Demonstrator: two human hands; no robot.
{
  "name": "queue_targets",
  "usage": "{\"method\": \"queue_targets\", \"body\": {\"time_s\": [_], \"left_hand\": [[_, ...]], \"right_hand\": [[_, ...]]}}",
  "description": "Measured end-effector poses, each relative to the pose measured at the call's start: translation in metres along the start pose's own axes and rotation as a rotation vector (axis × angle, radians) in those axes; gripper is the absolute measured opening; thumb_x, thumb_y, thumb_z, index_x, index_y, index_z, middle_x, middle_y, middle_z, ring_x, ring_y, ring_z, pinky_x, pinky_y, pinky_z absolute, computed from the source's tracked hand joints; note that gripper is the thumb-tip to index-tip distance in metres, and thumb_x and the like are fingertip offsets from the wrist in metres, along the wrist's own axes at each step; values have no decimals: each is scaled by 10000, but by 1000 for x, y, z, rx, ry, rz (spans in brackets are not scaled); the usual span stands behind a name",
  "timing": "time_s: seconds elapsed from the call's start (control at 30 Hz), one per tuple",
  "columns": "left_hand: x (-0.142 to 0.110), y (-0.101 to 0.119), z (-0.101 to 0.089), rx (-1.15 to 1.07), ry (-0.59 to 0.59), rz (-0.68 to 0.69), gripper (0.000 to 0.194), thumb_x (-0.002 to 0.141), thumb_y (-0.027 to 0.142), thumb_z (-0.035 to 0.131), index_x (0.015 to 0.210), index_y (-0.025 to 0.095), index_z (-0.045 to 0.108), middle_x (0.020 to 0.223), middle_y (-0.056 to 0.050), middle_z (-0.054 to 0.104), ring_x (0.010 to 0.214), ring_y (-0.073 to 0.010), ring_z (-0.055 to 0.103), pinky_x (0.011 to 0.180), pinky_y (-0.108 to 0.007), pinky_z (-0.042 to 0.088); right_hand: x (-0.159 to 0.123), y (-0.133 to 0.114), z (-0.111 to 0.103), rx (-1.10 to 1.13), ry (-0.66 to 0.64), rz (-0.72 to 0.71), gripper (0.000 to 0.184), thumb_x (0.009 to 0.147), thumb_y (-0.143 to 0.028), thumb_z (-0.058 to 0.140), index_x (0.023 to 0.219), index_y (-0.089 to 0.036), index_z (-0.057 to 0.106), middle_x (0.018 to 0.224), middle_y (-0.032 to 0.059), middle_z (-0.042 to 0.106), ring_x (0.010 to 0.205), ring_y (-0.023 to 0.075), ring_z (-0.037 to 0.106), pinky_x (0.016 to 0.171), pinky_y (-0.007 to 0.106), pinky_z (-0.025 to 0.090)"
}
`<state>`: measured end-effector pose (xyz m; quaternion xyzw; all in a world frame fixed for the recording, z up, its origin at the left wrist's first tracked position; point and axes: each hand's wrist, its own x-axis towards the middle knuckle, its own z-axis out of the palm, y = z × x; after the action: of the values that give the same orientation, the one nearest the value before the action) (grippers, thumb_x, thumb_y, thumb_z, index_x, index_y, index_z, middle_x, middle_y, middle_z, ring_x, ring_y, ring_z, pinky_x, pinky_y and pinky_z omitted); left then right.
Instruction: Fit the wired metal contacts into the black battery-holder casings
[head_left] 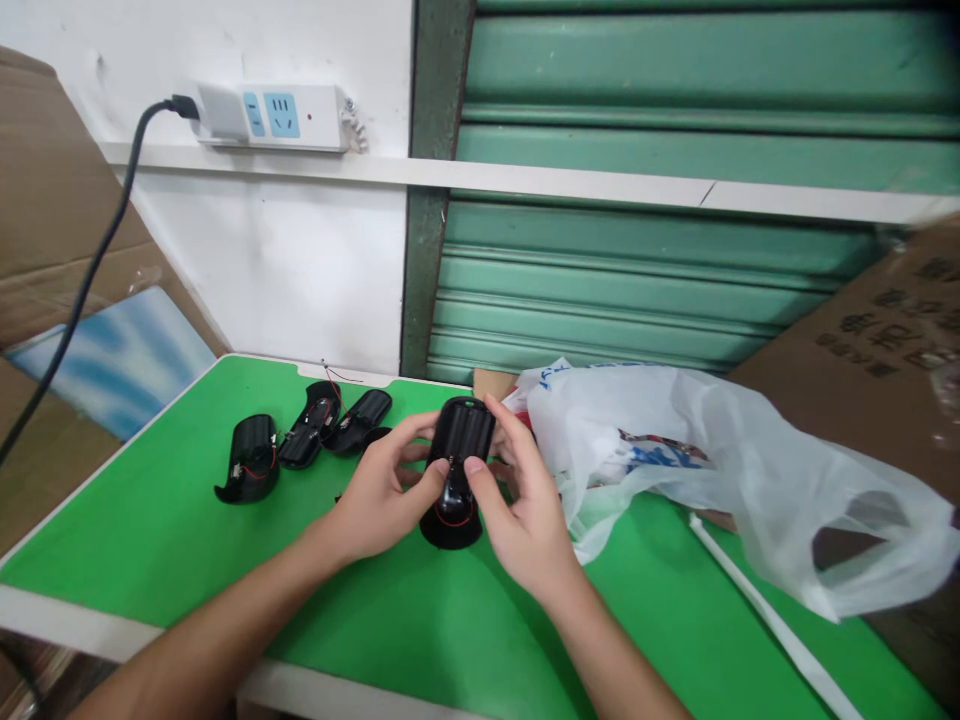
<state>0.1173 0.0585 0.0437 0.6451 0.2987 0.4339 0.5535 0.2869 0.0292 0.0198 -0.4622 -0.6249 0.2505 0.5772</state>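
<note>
Between my two hands is a black plastic housing [463,430] with ribbed slots at its upper end, a flared lower end and a thin red wire. My left hand [390,490] grips its left side, thumb on the middle of its face. On the other side, my right hand [521,500] is closed on the same housing, its thumb also pressing near the middle. Fingertips behind the part are hidden. Left of my hands lie similar black housings with red wires: one [253,450] alone, others [309,430] [360,420] bunched together.
The green tabletop [172,540] has a white edge. A white plastic bag [637,430] lies to the right, near a white strip [772,610]. Cardboard [892,340] stands at right. A power strip [300,115] with a black cable [112,240] is on the wall.
</note>
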Motion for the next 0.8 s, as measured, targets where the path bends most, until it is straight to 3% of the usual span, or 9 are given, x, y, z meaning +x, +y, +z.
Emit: {"method": "queue_targets", "body": {"time_s": [0.4, 0.8], "left_hand": [[-1, -1, 1, 12, -17, 7, 531, 1006, 441, 628, 1451, 166, 539, 1405, -196, 658, 1145, -283, 731, 824, -301, 641], [0, -10, 1, -2, 5, 23, 544, 1015, 412, 622, 1500, 184, 533, 1514, -188, 592, 1226, -294, 703, 982, -373, 612]], "right_hand": [[1, 6, -1, -4, -48, 13, 596, 1014, -355, 613, 1576, -314, 418, 1536, 114, 568, 1260, 269, 661, 892, 385, 612], [0, 9, 4, 11, -35, 15, 617, 1035, -366, 581, 1608, -328, 354, 1600, 106, 504, 1376, 276, 591, 1077, 462, 560]]}}
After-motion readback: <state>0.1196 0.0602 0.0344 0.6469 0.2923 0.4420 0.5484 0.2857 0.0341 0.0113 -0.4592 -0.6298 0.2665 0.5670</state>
